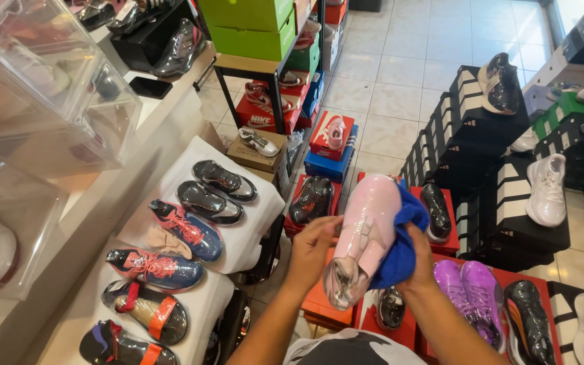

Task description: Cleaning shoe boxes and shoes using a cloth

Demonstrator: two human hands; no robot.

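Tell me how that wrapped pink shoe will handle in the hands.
The pink shoe is sealed in glossy plastic film, so it is probably slippery. The left hand pinches its edge while the right hand backs it with a blue cloth. It keeps its shape, so likely stiff, and seemingly light.

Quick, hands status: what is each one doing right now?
Left hand: closed on the plastic-wrapped pink shoe, gripping its side.
Right hand: closed on the blue cloth, pressing it against the shoe.

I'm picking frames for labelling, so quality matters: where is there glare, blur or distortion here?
Head view: glare streaks on the plastic-wrapped pink shoe and the clear display boxes; both hands, left and right, slightly soft; wide-angle bending towards the edges.
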